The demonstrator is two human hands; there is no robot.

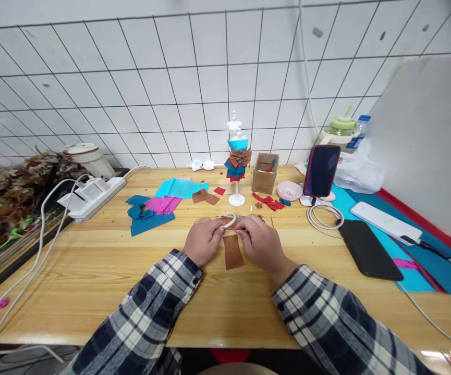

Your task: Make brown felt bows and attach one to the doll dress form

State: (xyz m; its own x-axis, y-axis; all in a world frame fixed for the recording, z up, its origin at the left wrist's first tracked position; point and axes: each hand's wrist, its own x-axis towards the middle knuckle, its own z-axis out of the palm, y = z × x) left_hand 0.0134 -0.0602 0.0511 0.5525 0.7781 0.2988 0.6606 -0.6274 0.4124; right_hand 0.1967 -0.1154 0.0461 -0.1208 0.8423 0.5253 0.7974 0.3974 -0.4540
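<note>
My left hand (204, 240) is closed on a thin white ring (230, 223) that looks like a roll of narrow tape. Close by on the other side, my right hand (262, 242) pinches with thumb and forefinger; what lies between the fingertips is too small to make out. Flat on the table under both hands is a brown crepe paper piece (233, 253). Partly hidden behind my fingers are more brown paper and a grey metal tool. Farther back stands a small white dress form (234, 127), wrapped in turquoise, blue and red paper with a brown bow (240, 157).
Coloured paper pieces (165, 204) lie at the left, near a power strip (92, 198) with trailing cables. Right of the form are a cardboard box (265, 174), a pink bowl (290, 190) and a propped phone (321, 172). A black phone (369, 250) and white power bank (385, 221) lie farther right.
</note>
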